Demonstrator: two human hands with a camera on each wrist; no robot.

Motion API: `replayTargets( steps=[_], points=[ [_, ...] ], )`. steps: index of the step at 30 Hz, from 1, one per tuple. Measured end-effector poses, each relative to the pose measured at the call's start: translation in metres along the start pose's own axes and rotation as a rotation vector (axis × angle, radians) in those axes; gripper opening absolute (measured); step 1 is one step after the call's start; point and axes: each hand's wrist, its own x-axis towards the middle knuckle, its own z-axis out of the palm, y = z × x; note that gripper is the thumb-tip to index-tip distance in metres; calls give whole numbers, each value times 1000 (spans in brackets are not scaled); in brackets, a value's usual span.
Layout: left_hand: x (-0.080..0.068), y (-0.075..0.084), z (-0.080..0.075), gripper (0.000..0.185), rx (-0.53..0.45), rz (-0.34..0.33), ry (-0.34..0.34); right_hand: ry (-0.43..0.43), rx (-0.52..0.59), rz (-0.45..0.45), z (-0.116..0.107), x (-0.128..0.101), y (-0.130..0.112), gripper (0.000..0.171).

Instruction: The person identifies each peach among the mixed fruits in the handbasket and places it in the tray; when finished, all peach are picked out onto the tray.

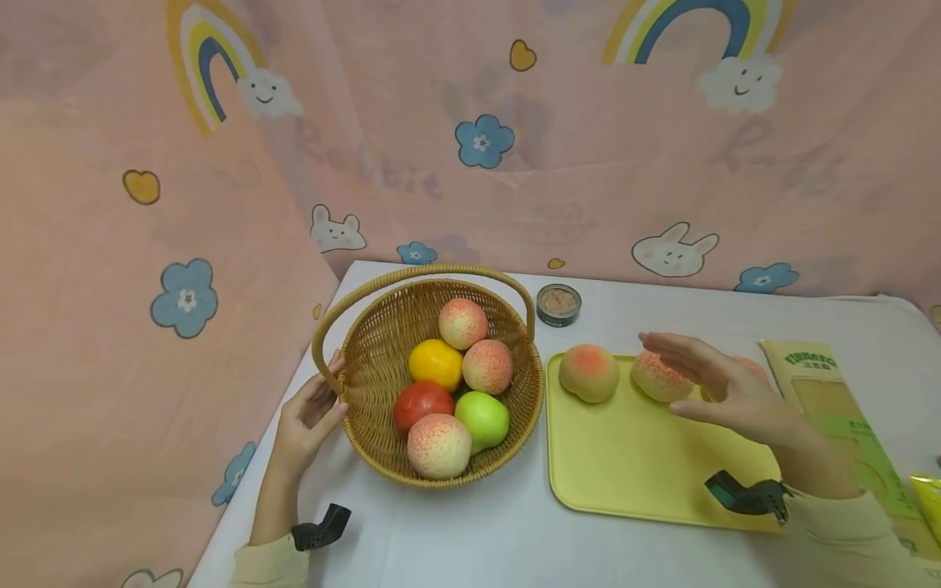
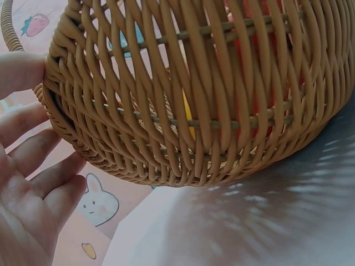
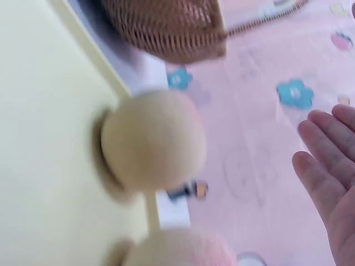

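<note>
My left hand [image 1: 303, 425] holds the left rim of the wicker basket [image 1: 375, 359], near the foot of its handle; the left wrist view shows thumb and fingers at the woven edge. Inside the basket lie several fruits: peaches [image 1: 439, 446], a yellow fruit [image 1: 435, 365], a red fruit [image 1: 422, 404] and a green fruit [image 1: 482, 420]. Above the yellow tray [image 1: 625, 465] my right hand [image 1: 742, 400] hovers, fingers extended and holding nothing. On the tray sit a peach [image 1: 589, 373] and a speckled peach [image 1: 657, 377], with another one partly hidden behind that hand.
An opened tin [image 1: 559, 305] stands behind the gap between basket and tray. Right of the tray lies a green-and-tan package [image 1: 831, 392], with a yellow packet [image 1: 928, 498] at the right edge. A pink patterned cloth [image 1: 441, 196] hangs behind the white table.
</note>
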Motion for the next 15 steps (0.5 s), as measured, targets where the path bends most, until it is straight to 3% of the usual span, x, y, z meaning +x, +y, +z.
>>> replayTargets(
  steps=[8,15],
  points=[
    [1,2,1,52,-36,56,14,-117,-71,99,53,45,-13,74],
    [-1,2,-1,53,-4,4,18,-260,-90,85,99,89,-20,74]
  ],
)
